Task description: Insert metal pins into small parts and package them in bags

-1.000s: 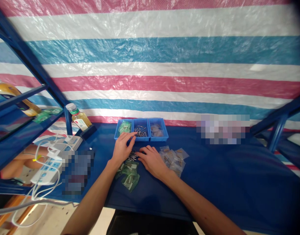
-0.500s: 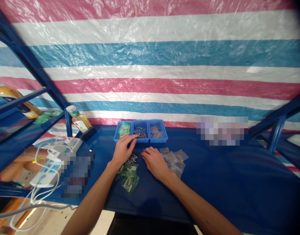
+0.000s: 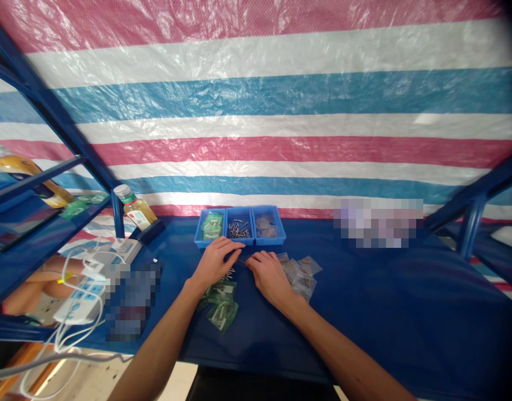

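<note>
Left hand beside right hand, palm-down

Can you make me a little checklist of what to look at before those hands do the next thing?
1. Left hand holding something: cannot tell, its fingers curl over.
2. Right hand holding something: cannot tell, its fingers hide what is under them.
3. Blue tray sitting flat on the blue cloth: ok.
4. All metal pins inside the tray: not ok, some loose pins lie on the cloth beside the left hand.
5. Green bags and clear bags in separate piles: ok, with the hands between them.
</note>
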### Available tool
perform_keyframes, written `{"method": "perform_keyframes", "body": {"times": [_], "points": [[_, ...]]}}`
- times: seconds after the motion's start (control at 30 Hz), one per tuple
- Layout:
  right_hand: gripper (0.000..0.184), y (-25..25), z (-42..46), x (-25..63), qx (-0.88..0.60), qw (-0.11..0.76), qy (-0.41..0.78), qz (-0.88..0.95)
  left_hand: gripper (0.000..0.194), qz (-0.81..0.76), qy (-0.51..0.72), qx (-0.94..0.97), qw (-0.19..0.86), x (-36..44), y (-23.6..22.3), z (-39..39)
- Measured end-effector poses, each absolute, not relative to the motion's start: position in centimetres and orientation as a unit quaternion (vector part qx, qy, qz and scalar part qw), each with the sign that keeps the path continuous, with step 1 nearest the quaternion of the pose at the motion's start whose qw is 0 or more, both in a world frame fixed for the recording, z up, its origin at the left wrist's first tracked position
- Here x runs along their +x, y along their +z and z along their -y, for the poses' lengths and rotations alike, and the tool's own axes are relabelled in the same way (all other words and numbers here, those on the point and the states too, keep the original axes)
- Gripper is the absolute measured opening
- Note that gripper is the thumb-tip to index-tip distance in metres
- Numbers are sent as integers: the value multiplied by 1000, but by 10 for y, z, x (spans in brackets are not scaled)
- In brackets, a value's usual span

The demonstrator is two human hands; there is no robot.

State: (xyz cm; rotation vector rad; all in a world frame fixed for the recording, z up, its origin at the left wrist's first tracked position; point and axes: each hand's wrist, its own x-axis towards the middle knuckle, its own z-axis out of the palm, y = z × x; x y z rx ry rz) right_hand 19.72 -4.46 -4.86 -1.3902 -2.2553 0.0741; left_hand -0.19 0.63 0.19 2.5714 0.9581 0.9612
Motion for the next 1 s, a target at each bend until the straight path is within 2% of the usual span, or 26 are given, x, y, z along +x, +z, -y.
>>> {"method": "perform_keyframes", "body": {"times": [0.23, 0.53, 0.77, 1.0], "points": [[16, -43, 45, 200, -533, 267, 23, 803, 22, -306, 307, 895, 111, 0, 1, -6], [20, -33, 51, 206, -446, 388, 99, 800, 23, -277, 264, 915, 125, 4, 7, -2], [18, -34, 52, 207, -432, 482, 139, 749, 21, -271, 257, 919, 126, 7, 11, 4], [15, -35, 53, 204, -440, 469, 148, 751, 28, -264, 244, 925, 123, 6, 13, 4]]}}
